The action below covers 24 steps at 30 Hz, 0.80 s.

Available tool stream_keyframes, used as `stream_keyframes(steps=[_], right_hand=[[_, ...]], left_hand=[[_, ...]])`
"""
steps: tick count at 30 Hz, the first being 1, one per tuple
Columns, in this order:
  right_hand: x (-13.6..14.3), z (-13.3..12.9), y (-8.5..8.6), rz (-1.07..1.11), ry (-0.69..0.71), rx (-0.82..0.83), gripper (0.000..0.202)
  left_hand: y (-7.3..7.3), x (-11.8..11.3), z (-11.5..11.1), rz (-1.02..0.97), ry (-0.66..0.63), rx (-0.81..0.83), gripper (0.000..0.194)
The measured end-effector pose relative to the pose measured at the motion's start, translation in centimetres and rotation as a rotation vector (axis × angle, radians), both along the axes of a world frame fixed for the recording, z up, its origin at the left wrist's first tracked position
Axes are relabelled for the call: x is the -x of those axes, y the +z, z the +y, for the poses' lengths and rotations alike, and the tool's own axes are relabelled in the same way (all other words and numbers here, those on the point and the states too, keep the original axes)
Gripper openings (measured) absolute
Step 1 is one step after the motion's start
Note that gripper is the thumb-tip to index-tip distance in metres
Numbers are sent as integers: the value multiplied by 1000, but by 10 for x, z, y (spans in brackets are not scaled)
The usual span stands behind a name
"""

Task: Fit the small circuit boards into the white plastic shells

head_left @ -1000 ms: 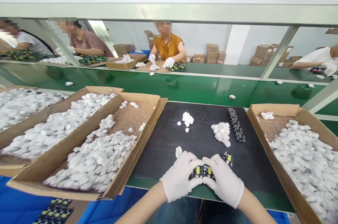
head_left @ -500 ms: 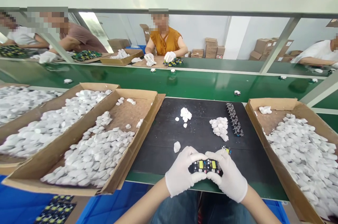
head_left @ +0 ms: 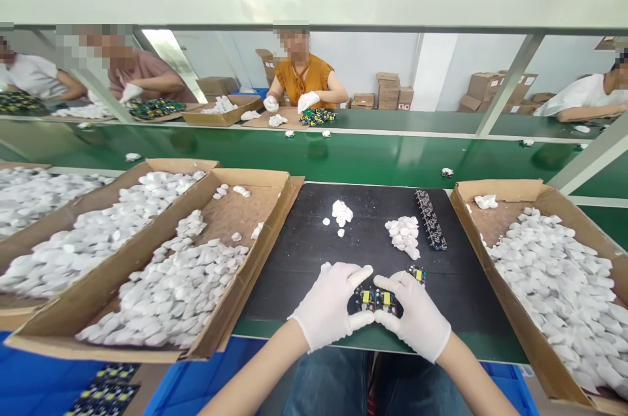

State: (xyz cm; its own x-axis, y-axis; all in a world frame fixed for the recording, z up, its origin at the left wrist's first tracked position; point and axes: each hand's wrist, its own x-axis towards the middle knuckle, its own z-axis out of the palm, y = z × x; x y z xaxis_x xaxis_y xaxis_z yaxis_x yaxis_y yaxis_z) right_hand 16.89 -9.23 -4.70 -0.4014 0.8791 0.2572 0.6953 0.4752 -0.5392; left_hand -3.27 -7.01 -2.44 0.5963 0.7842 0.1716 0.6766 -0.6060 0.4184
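Observation:
Two small circuit boards with yellow parts (head_left: 375,299) lie side by side at the black mat's front edge. My left hand (head_left: 333,305), in a white glove, has its thumb and fingers around the left board. Gloved as well, my right hand (head_left: 416,314) grips the right board between thumb and fingers. Just behind my right hand is another circuit board (head_left: 418,275). A white pile of lumps (head_left: 403,236) sits farther back on the mat, beside a dark strip of boards (head_left: 431,220). A smaller white pile (head_left: 342,213) lies to the left.
Cardboard trays of white pieces stand left (head_left: 289,207) and right (head_left: 500,188) of the black mat (head_left: 294,259). Beyond runs a green conveyor (head_left: 383,157) carrying small white-topped items. Across it several people work. A metal beam (head_left: 314,0) spans above.
My left hand has moved slightly left and its fingers are a little wider around the boards. The white lump near it is now hidden. Across the conveyor, people's hands have shifted.

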Motion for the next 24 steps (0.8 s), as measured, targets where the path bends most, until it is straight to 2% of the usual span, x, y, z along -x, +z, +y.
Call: stream_keyframes(steps=[2,4,6,9,15,21,24], right_hand=[[2,0,-1,-56,-16,-13,40],[5,-1,2,-124,-5,-2,38],[8,-1,7,-222,15,20,41],[12,-3,18,-386,7,52,50],[11,-6,27,-543,75,63,53],[6,-4,27,-505,214,83,60],[8,-7,29,-496,203,90,58]], left_hand=[[3,0,1,126,-36,-20,62],[6,-5,1,258,-63,-30,51],[7,-10,2,373,-88,-47,41],[7,-16,2,463,-168,-81,39],[11,-12,-1,428,-275,-85,47],[14,-10,2,430,-314,-63,48],[11,-9,1,427,-326,-86,48]])
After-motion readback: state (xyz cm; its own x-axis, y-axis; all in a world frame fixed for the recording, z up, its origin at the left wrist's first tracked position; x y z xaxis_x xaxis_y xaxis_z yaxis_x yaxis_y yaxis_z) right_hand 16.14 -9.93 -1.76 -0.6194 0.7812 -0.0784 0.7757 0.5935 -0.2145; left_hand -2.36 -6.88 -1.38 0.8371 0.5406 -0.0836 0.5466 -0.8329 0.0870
